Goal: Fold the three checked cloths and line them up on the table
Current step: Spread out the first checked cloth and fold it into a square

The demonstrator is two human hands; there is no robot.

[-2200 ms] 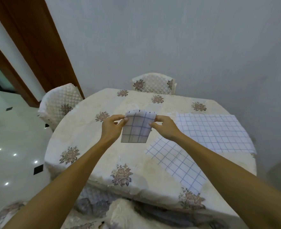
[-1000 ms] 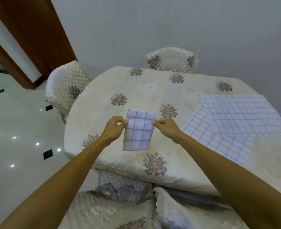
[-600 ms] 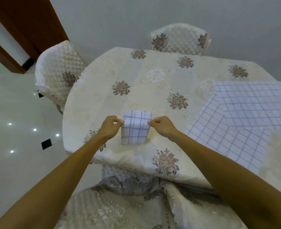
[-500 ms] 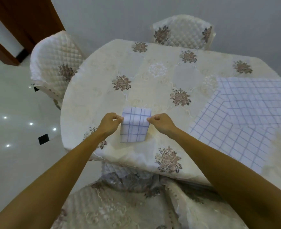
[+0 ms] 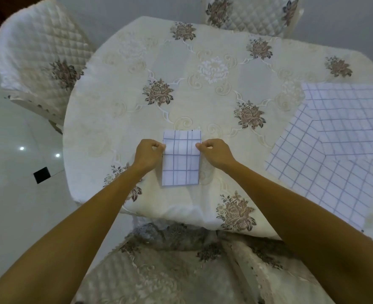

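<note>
A small folded checked cloth (image 5: 181, 163), white with blue lines, lies flat on the table near its front left edge. My left hand (image 5: 148, 153) pinches its left edge and my right hand (image 5: 216, 153) pinches its right edge, both near the upper half. Two unfolded checked cloths lie spread at the right: one (image 5: 352, 119) farther back, overlapping another (image 5: 308, 178) nearer the front, which hangs toward the table edge.
The round table (image 5: 214, 69) wears a cream tablecloth with brown roses. A quilted chair (image 5: 38, 55) stands at the left and another (image 5: 251, 14) at the back. A third chair seat (image 5: 170, 270) sits below the front edge. Glossy floor lies to the left.
The folded cloth came down from the air to lie flat on the table, both hands still on its edges. The camera tilted down and closer.
</note>
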